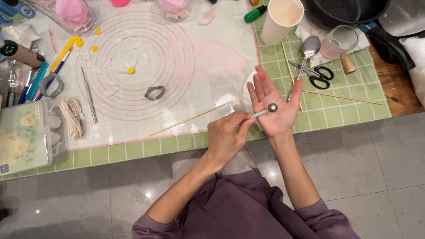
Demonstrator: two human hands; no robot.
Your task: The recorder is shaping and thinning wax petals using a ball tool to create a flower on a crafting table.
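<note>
My right hand (273,104) lies palm up over the table's front edge, fingers spread and pointing away from me. My left hand (225,136) is closed around a ball-tipped modelling tool (264,111) with a pale blue handle. The tool's metal ball rests on the middle of my right palm. I cannot tell whether anything thin lies under the ball. A thin wooden skewer (188,120) lies on the mat just left of my left hand.
A pink-ringed work mat (133,57) carries white petal pieces, yellow dots, a metal cutter (155,92) and a needle tool (89,95). Scissors (318,75), a spoon (308,48), a paper cup (281,18), a small glass (338,42) and a cork (347,63) stand right. A floral box (23,138) and string (72,116) lie left.
</note>
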